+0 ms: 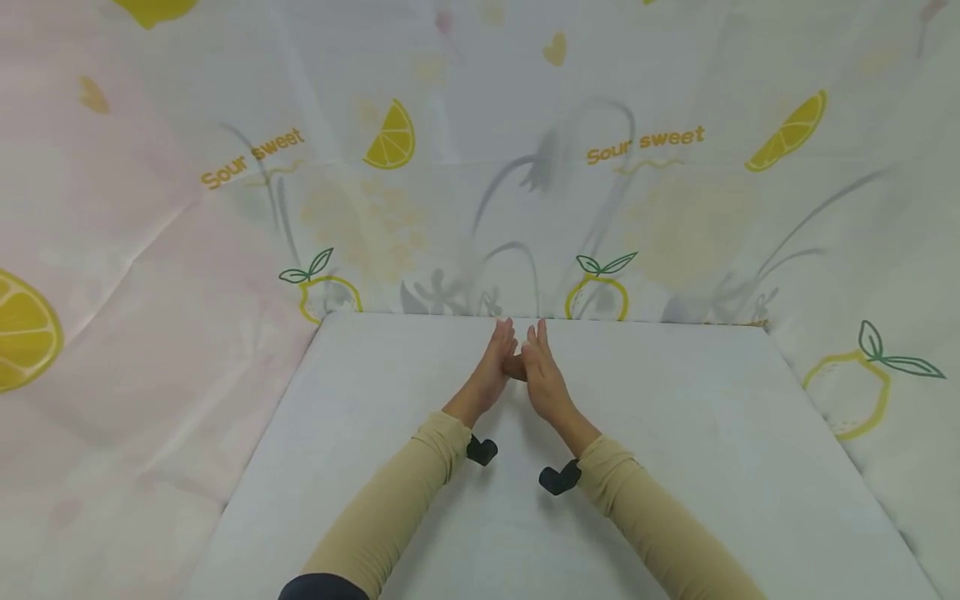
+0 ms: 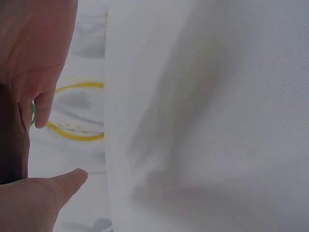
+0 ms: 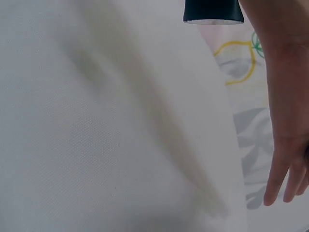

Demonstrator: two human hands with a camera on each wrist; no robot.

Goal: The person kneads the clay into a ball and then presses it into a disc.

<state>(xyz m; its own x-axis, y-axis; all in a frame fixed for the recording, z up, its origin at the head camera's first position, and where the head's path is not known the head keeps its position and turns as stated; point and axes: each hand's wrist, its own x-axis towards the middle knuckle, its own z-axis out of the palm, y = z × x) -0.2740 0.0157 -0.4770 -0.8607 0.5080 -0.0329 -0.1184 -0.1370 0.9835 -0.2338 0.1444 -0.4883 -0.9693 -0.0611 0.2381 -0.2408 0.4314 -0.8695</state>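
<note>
My left hand (image 1: pixel 491 367) and right hand (image 1: pixel 543 375) meet over the far middle of the white table (image 1: pixel 675 433), palms turned toward each other and fingers straight, pointing at the back wall. Their fingertips nearly touch, and the thumbs overlap low between the palms. I see nothing held in either hand. In the left wrist view the left hand (image 2: pixel 34 53) fills the upper left corner, with another fingertip (image 2: pixel 72 179) low at the left. The right hand (image 3: pixel 289 125) hangs along the right edge of the right wrist view, fingers relaxed.
A cloth backdrop (image 1: pixel 390 137) printed with lemons and "Sour sweet" rises behind and on both sides of the table. Black wrist cameras (image 1: pixel 482 450) (image 1: pixel 558 478) sit under the tan sleeves. The table's far edge (image 1: pixel 637 321) lies just past the fingertips.
</note>
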